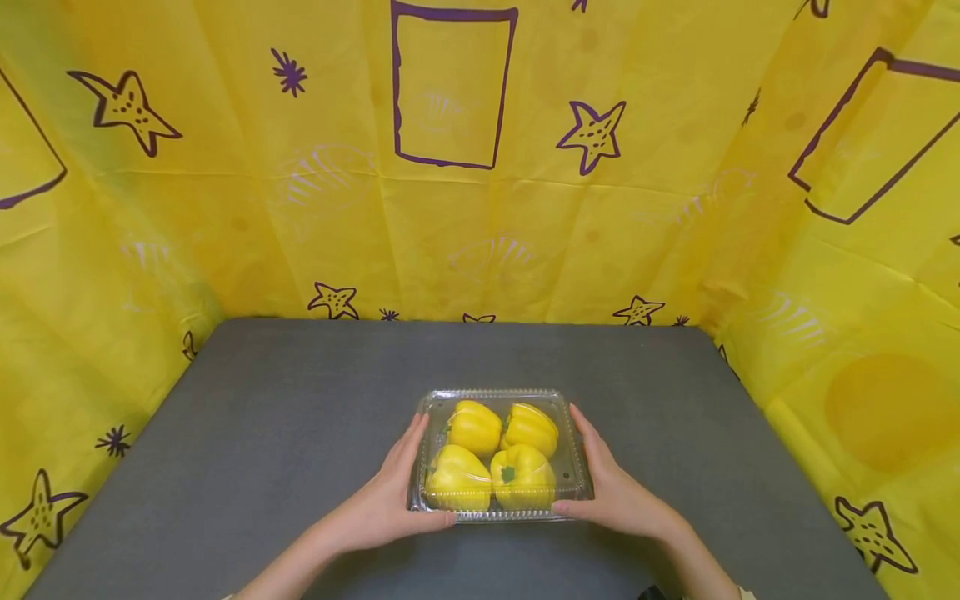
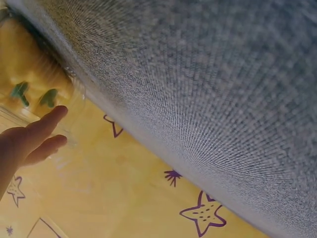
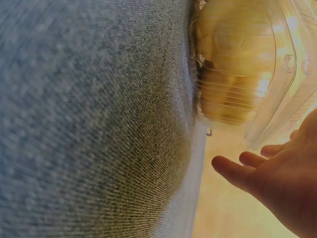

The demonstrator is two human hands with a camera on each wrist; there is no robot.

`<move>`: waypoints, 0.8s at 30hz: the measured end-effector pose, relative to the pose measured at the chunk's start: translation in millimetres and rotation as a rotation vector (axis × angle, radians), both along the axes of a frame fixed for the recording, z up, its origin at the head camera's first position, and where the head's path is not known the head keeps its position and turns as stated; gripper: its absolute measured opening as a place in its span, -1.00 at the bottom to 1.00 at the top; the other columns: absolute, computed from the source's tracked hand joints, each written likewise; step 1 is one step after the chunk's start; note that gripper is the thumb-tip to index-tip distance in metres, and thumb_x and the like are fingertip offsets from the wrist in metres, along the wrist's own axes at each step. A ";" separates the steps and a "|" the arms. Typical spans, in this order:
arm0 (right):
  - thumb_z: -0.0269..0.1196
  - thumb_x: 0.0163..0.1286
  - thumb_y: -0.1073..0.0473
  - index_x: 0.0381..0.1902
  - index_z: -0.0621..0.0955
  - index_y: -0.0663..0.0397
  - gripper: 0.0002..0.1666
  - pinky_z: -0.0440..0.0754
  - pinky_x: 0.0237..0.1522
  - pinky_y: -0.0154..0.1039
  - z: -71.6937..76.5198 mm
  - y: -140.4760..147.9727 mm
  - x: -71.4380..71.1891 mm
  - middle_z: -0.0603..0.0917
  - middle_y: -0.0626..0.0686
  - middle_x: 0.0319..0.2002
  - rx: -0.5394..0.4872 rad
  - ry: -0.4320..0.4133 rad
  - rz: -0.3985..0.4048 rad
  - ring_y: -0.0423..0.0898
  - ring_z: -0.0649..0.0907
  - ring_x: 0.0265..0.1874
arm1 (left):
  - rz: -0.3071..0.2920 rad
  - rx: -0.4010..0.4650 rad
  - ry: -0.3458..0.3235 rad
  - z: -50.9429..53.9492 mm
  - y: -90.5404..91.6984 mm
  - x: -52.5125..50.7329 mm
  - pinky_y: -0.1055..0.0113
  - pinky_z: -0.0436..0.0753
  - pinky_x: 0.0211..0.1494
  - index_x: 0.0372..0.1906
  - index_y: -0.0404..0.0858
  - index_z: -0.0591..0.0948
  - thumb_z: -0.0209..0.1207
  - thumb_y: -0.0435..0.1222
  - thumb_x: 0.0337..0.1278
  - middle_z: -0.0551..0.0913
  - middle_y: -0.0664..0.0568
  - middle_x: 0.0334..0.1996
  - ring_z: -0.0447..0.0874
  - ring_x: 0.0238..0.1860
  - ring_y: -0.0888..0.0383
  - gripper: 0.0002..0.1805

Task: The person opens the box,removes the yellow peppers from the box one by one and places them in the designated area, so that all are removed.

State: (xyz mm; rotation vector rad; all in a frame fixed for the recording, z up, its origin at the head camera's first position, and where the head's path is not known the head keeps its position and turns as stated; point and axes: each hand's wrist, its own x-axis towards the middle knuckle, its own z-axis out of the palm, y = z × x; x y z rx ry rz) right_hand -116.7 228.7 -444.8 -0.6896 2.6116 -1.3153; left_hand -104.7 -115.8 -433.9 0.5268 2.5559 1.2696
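A clear plastic clamshell box point(image 1: 495, 516) is at the front middle of the grey table, its lid down over several yellow bell peppers point(image 1: 525, 479). My left hand point(image 1: 393, 493) holds the box's left side, thumb along the front edge and fingers up the side. On the opposite side, my right hand point(image 1: 613, 492) grips it the same way, with its thumb at the front right corner. Green stems point(image 2: 48, 98) show through the plastic in the left wrist view. In the right wrist view, the fingers point(image 3: 233, 171) lie fairly straight beside the box's rim. Its underside is hidden.
The box is on or just over a dark grey cloth-covered table point(image 1: 300, 400). Yellow fabric point(image 1: 337, 233) with purple starfish drawings hangs behind the table and along both sides. A small dark object point(image 1: 652, 593) shows at the bottom edge, near the right forearm.
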 end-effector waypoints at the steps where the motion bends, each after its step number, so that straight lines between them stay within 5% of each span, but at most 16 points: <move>1: 0.51 0.04 -0.15 0.57 -0.26 -0.11 0.47 0.05 0.27 0.42 -0.5 0.0 0.5 -0.23 0.07 0.55 0.001 0.004 0.000 0.17 -0.09 0.47 | -0.002 0.000 0.000 -0.3 0.1 0.2 -0.41 0.09 0.28 0.57 -0.08 -0.27 0.47 0.18 -0.25 -0.37 -0.11 0.55 -0.32 0.51 -0.19 0.43; 24: 0.56 -0.15 -0.28 0.57 -0.28 -0.11 0.63 0.14 0.22 0.44 -12.6 0.4 3.2 -0.23 0.03 0.55 0.028 0.064 0.034 0.16 -0.05 0.47 | -0.040 -0.003 0.082 -8.2 3.0 4.6 -0.42 0.03 0.30 0.57 -0.15 -0.23 0.54 -0.01 -0.28 -0.41 -0.11 0.55 -0.40 0.51 -0.20 0.43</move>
